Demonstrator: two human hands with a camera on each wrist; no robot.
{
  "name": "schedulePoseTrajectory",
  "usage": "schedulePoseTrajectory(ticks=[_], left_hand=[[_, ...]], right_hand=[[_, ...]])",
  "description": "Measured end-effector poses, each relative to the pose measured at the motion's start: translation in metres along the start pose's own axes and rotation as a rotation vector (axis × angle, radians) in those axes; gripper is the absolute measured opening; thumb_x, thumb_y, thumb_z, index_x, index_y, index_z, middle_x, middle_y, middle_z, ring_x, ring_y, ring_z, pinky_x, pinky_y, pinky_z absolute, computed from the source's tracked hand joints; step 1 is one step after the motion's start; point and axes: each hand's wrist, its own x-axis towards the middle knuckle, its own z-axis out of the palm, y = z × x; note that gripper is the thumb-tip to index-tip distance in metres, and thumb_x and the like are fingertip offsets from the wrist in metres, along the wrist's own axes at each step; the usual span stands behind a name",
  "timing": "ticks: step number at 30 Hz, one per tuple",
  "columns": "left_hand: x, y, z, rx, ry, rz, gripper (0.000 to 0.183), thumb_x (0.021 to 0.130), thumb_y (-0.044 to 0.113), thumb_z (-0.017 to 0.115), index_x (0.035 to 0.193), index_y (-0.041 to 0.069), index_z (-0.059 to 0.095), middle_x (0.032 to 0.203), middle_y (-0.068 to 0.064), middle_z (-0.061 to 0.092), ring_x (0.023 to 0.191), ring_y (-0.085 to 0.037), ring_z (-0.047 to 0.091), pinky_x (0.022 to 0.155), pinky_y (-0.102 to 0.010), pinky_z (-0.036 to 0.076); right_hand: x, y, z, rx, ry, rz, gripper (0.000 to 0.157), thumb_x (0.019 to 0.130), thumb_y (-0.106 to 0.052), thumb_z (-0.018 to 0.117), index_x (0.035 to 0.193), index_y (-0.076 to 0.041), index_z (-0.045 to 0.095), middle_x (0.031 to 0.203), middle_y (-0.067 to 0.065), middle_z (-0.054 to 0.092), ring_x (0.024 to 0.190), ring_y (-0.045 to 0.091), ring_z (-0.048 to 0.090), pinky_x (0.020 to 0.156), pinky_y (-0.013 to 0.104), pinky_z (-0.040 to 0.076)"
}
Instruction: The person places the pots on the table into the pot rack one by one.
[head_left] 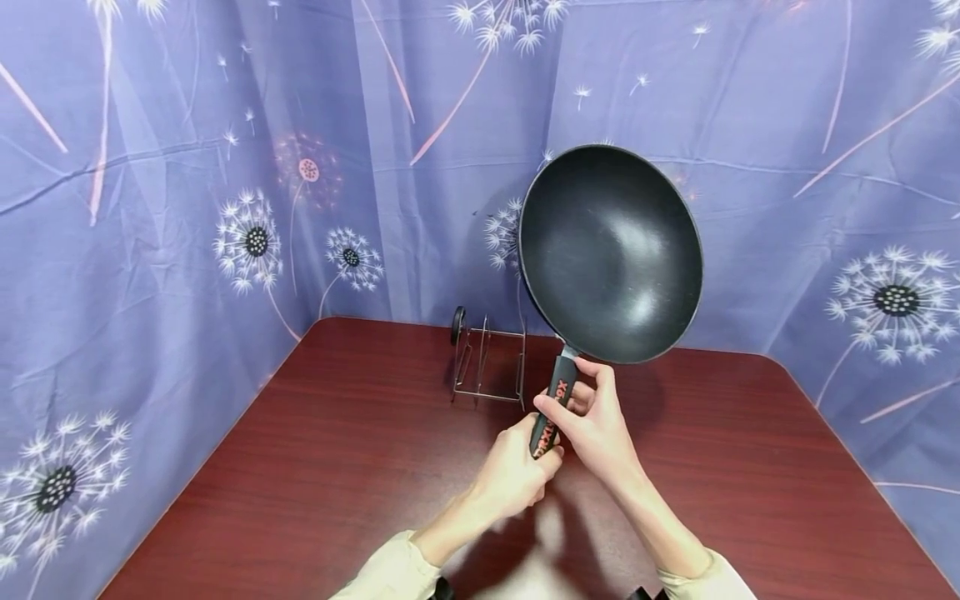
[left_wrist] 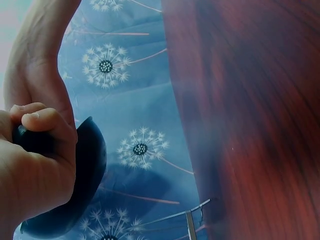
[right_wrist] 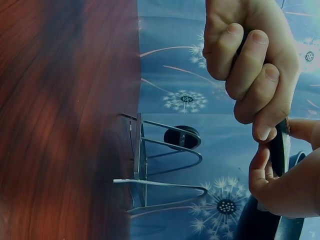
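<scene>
A black wok [head_left: 611,254] is held up over the table, its dark inner bowl facing me in the head view. Its black handle [head_left: 558,390], with orange lettering, slants down to the left. My left hand [head_left: 516,468] wraps its fingers round the handle's lower end. Higher up, near the metal neck, my right hand [head_left: 597,421] pinches the same handle between thumb and fingers. In the left wrist view the wok [left_wrist: 92,165] shows edge-on behind the left fist [left_wrist: 37,165]. The right wrist view shows both hands on the handle, the left [right_wrist: 255,75] above the right [right_wrist: 292,182].
A wire rack [head_left: 489,393] stands at the back of the dark red table [head_left: 337,467], left of the wok. A round black piece [head_left: 457,325] is at the rack's left end. Blue dandelion-print curtains [head_left: 450,208] hang round the table's back and sides.
</scene>
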Motion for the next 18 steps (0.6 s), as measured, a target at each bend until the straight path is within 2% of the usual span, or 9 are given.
schedulePoseTrajectory(ticks=[8, 13, 18], left_hand=[[-0.004, 0.001, -0.010, 0.076, 0.007, -0.019, 0.007, 0.092, 0.014, 0.058, 0.097, 0.011, 0.054, 0.056, 0.002, 0.049, 0.034, -0.008, 0.046, 0.032, -0.025, 0.038], [-0.007, 0.001, -0.015, 0.079, 0.019, -0.025, 0.007, 0.092, 0.013, 0.058, 0.098, 0.011, 0.054, 0.056, 0.002, 0.050, 0.034, -0.008, 0.046, 0.032, -0.026, 0.039], [-0.010, 0.002, -0.020, 0.094, 0.044, -0.030, 0.010, 0.092, 0.012, 0.057, 0.101, 0.010, 0.055, 0.059, 0.002, 0.051, 0.036, -0.007, 0.047, 0.034, -0.025, 0.041]], right_hand=[[0.001, -0.001, 0.008, 0.010, -0.024, 0.012, 0.070, 0.086, -0.013, 0.077, 0.137, -0.011, 0.028, 0.105, 0.014, 0.073, 0.084, 0.010, 0.072, 0.080, 0.021, 0.055], [0.002, -0.002, 0.013, 0.002, -0.042, 0.002, 0.070, 0.086, -0.013, 0.076, 0.138, -0.011, 0.029, 0.106, 0.017, 0.072, 0.083, 0.010, 0.071, 0.079, 0.020, 0.054], [0.005, -0.003, 0.018, -0.012, -0.061, -0.001, 0.070, 0.086, -0.014, 0.076, 0.138, -0.011, 0.029, 0.105, 0.013, 0.073, 0.083, 0.010, 0.071, 0.080, 0.020, 0.053]])
